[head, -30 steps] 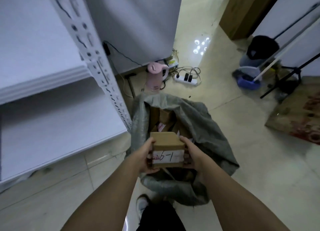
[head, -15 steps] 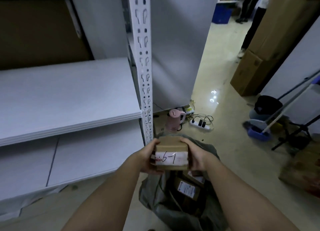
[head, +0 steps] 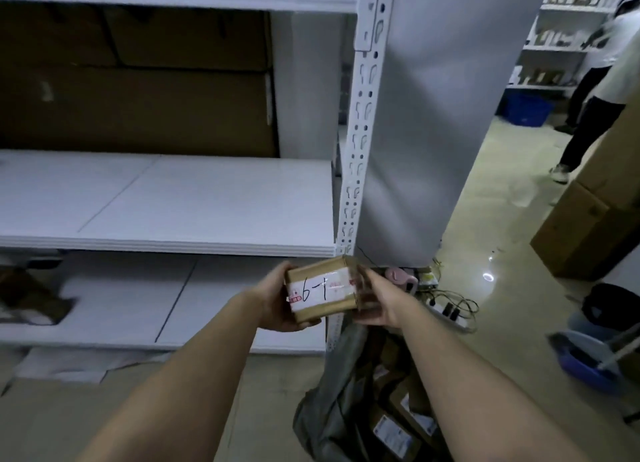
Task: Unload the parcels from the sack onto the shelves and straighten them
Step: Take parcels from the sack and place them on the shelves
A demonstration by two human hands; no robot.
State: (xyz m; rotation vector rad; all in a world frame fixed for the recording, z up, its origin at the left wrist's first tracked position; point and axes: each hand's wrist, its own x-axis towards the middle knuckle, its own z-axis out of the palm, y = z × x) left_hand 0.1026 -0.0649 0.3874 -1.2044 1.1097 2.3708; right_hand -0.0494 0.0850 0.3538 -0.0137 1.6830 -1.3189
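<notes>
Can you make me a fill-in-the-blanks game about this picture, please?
1. The small brown cardboard parcel is held by ____ hands, the left hand and the right hand.
2. The handwriting on its white label reads ____.
3. The grey fabric sack on the floor has more ____ inside.
4. The white middle shelf board has ____ parcels on it.

Missing words: two; 6-1; parcels; no

Dim room, glossy pale floor [head: 491, 219] catching a light glare. Grey panel [head: 422, 132] beside a perforated white post [head: 360, 142]. Brown cartons [head: 588, 226] stacked at right.
</notes>
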